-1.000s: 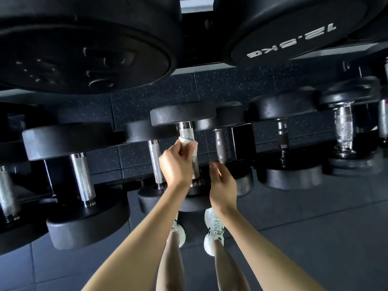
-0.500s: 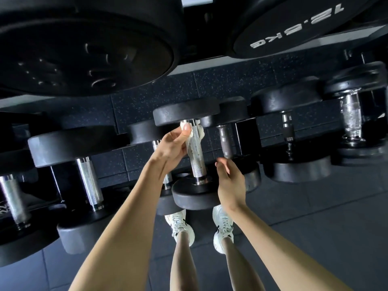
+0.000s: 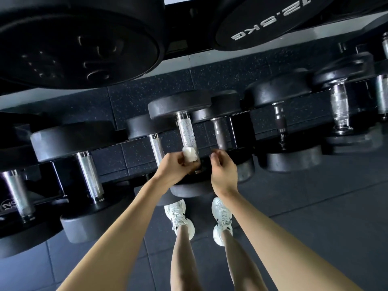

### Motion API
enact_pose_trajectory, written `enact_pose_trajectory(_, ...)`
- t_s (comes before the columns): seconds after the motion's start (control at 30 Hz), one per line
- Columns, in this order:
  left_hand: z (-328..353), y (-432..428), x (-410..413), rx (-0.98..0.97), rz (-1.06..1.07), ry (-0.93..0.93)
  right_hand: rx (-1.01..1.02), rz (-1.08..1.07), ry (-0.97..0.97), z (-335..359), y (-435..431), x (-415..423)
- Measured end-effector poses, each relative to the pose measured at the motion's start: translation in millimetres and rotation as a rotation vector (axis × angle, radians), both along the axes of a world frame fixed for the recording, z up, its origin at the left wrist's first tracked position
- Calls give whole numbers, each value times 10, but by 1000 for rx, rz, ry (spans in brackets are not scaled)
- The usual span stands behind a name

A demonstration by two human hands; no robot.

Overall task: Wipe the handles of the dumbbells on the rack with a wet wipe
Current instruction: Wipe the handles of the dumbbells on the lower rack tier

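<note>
wipe point(image 3: 190, 154) and left hand point(image 3: 172, 171) hide the lower handle point(image 3: 186, 131).

Dark grey matte rubber floor tiles point(image 3: 315, 206) spreading across lower area, thin seams running between them. Black speckled rubber tiling point(image 3: 178, 80) lying further back, pale flecks showing through. Soft light glancing off grey tiles at right. Bright white patch point(image 3: 178, 0) glowing at top edge

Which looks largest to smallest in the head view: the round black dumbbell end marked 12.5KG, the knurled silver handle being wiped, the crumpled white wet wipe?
1. round black dumbbell end marked 12.5KG, though nearest the camera.
2. knurled silver handle.
3. crumpled white wet wipe, gripped by the left hand.
</note>
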State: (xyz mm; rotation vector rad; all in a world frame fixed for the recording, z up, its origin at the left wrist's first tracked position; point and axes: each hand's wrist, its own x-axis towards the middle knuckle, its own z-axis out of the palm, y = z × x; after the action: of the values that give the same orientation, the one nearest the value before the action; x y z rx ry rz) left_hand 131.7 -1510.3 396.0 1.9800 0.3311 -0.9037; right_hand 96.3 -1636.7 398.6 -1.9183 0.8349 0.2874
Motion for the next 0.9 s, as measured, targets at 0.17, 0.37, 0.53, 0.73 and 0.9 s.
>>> enact_pose_trajectory(0.17,178,123,11,-568,299,247,24,-31,15,-10,1,-6)
enact_pose_trajectory(0.37,0,-39,87,-202,531,227,13,-16,20,12,-9,-3)
enact_pose_trajectory(0.53,-49,19,143,-86,256,95,9,-32,26,-1,4,0)
enact_pose_trajectory(0.73,-7,-72,-12,314,-86,-145,-11,-32,35,20,14,13)
enact_pose_trajectory(0.9,-32,-42,60,66,96,38,-1,-33,45,53,4,3)
